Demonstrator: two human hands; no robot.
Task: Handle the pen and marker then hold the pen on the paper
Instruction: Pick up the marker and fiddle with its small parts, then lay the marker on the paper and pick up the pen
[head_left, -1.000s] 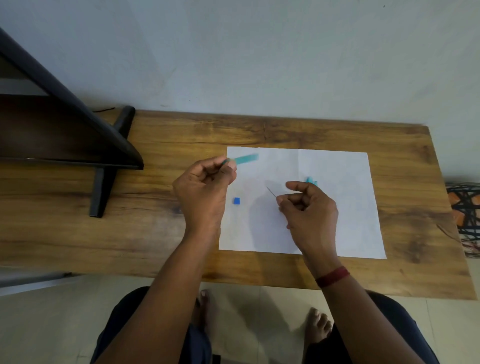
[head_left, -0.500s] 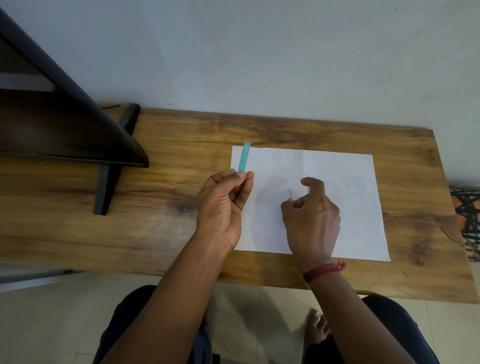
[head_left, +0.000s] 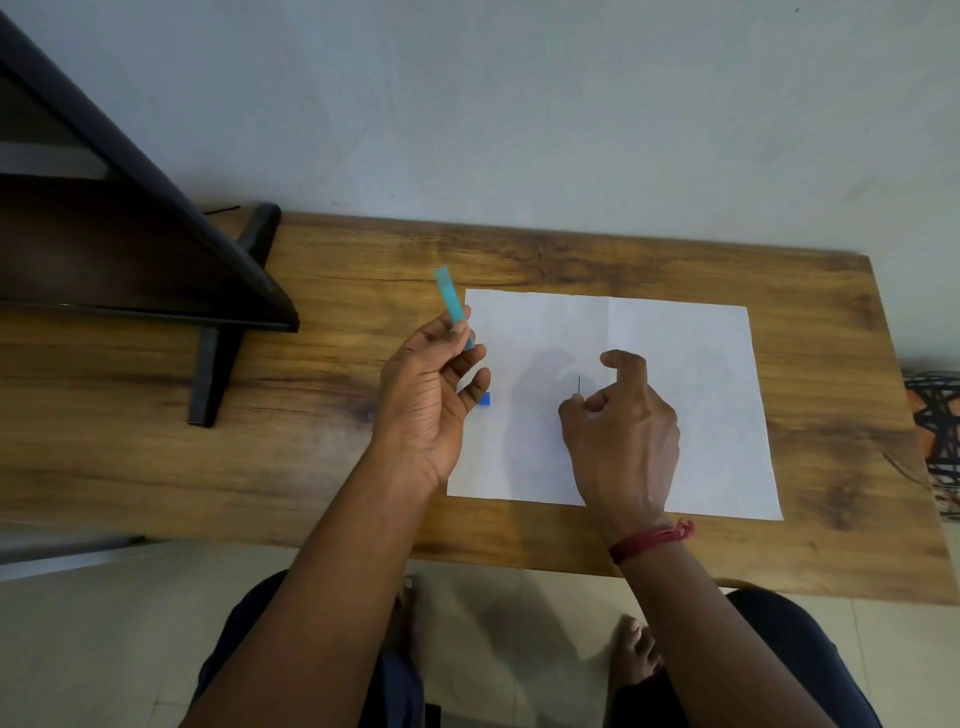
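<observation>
A white sheet of paper (head_left: 685, 395) lies on the wooden table (head_left: 311, 441). My left hand (head_left: 431, 400) is raised over the paper's left edge and pinches a teal translucent pen barrel (head_left: 451, 301) that points up and away. A small blue piece (head_left: 484, 399) lies on the paper just under its fingers. My right hand (head_left: 621, 431) hovers over the middle of the paper and pinches a thin dark refill (head_left: 578, 384), whose tip sticks up between thumb and fingers. The index finger is arched above it. No marker is visible.
A dark stand with a slanted black panel (head_left: 156, 218) and a foot (head_left: 213, 374) occupies the table's left part. A woven basket (head_left: 935, 431) stands past the right edge. The wall runs right behind the table. My knees and bare feet are below the front edge.
My left hand has tilted the teal barrel from leaning right to leaning left and lifted off the blue piece. My right hand has raised its index finger; the refill stays pinched.
</observation>
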